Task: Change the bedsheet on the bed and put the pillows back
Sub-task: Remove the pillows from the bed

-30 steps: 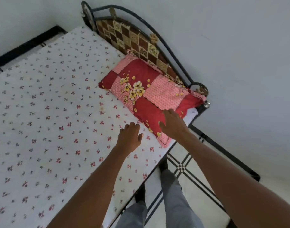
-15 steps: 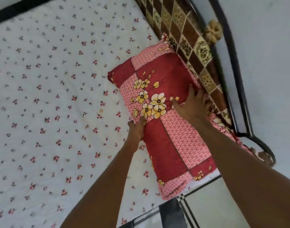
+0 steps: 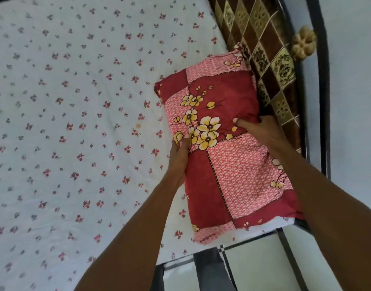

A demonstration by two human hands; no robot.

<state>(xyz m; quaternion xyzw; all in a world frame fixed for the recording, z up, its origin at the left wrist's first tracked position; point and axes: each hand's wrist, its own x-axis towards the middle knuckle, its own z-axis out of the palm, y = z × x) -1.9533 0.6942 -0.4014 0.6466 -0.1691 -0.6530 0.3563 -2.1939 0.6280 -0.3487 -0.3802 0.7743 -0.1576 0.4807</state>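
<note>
Pillow (image 3: 228, 150) lies at the head end of the bed, on the flowered sheet (image 3: 75, 122), its far long edge against the patchwork cloth (image 3: 270, 66) hung on the headboard rail (image 3: 323, 101). Only 1 pillow in view.

Hands: both on the pillow, 1 per long side, well apart across its width.
- Left hand (image 3: 179, 160): at the sheet-side edge, thumb over the top by the yellow flowers, fingers hidden below the edge. Reads as a grip on that edge.
- Right hand (image 3: 262, 131): at the headboard-side edge, thumb pressed into the dark red panel, fingers out of sight between pillow and cloth. Also reads as a grip; the fabric dimples around the thumb.

Key relation: the pillow's long axis runs along the headboard, from the near bed corner away toward the middle of the bed's width. Both hands sit at about mid-length, so the load is balanced between them. The near short end reaches, perhaps slightly overhangs, the near side of the mattress (image 3: 270, 226); the far side of the bed is out of view.

Judgement: sheet looks already laid flat and smooth, so the step in hand is placing the pillow. Next move probably slides it along its long axis, away from the near corner. Right hand is the nearer to the obstacle.

In the way: cloth and rail close on the right, little room for the right fingers. Gold rosette (image 3: 304, 42) on the rail, clear of the pillow. Sheet could ruck if the pillow is dragged, not lifted.
</note>
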